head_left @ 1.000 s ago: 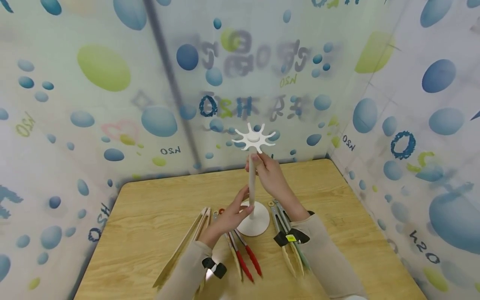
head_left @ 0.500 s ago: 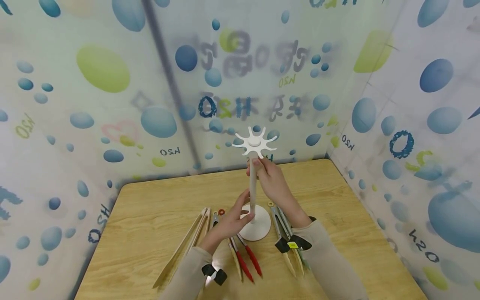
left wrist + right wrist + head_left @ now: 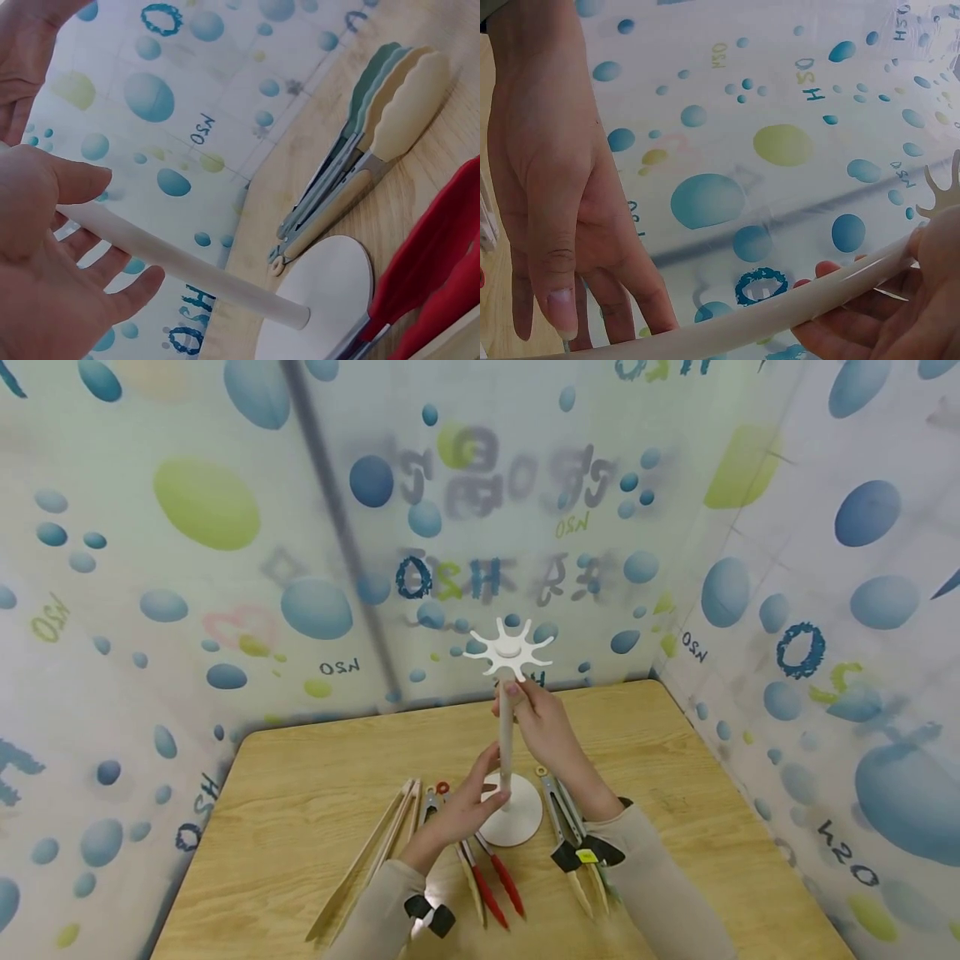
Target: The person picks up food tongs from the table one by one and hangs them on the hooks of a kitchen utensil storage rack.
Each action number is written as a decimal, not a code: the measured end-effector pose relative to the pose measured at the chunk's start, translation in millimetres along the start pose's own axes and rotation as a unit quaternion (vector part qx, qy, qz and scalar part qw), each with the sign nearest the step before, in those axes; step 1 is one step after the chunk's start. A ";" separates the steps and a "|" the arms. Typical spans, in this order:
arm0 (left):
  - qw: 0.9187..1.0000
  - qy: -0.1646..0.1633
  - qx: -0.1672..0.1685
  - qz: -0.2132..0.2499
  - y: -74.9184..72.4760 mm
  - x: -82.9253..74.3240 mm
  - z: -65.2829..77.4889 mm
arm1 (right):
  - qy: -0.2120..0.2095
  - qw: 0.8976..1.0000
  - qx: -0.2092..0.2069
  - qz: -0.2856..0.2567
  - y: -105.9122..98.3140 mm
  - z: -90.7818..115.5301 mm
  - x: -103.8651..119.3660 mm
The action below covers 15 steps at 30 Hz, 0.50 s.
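Observation:
A white utensil stand (image 3: 507,731) stands upright on the table, with a round base (image 3: 517,827) and a top of several radiating hooks (image 3: 508,647). My right hand (image 3: 543,727) grips the pole just under the hooks, thumb in front and fingers behind. Lower down, my left hand (image 3: 465,806) lies loosely against the pole from the left. Its fingers are fairly straight in the right wrist view, tips right at the pole. In the left wrist view the pole (image 3: 172,259) runs between its thumb and spread fingers down to the base.
Wooden tongs (image 3: 367,860) lie left of the stand. Red-tipped tongs (image 3: 491,881) and beige ones lie in front of it, partly under my left arm. To the right, beige and green tongs (image 3: 375,112) lie side by side. Printed curtains (image 3: 375,610) rise behind the wooden table.
The stand has shifted slightly toward me, with both hands moving along on its pole. The view has tilted a little. Hand positions on the pole look nearly the same.

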<state>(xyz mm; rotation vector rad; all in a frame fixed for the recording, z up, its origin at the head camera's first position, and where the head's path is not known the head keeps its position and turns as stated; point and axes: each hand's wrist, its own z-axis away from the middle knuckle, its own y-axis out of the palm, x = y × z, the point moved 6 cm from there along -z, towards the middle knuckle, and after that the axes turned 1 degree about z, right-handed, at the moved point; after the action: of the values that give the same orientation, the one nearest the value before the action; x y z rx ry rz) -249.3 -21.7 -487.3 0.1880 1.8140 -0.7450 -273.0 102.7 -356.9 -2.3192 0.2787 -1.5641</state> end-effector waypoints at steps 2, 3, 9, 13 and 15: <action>1.000 0.006 -0.015 0.002 -1.1 -0.6 -1.7 | -0.005 1.000 -0.003 0.000 0.0 -0.3 1.0; 1.000 0.008 -0.025 0.003 -1.8 -0.8 -3.0 | -0.007 1.000 -0.005 0.001 0.1 -0.3 1.9; 0.989 -0.005 -0.127 -0.082 -7.6 0.9 -14.3 | -0.013 1.000 -0.027 0.006 -0.8 1.0 3.3; 0.969 -0.024 -0.185 -0.165 -10.4 -1.8 -18.4 | -0.020 0.999 -0.045 0.005 0.4 1.8 0.7; 0.962 -0.022 -0.195 -0.189 -10.1 -4.5 -19.8 | -0.025 0.998 -0.058 -0.001 0.6 2.3 -0.6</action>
<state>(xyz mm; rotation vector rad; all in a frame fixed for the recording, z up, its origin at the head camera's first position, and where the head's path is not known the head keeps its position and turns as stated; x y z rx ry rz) -268.1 -17.3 -475.5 -0.4421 1.9360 -0.6258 -271.1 102.7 -358.4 -2.4416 0.3637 -1.5270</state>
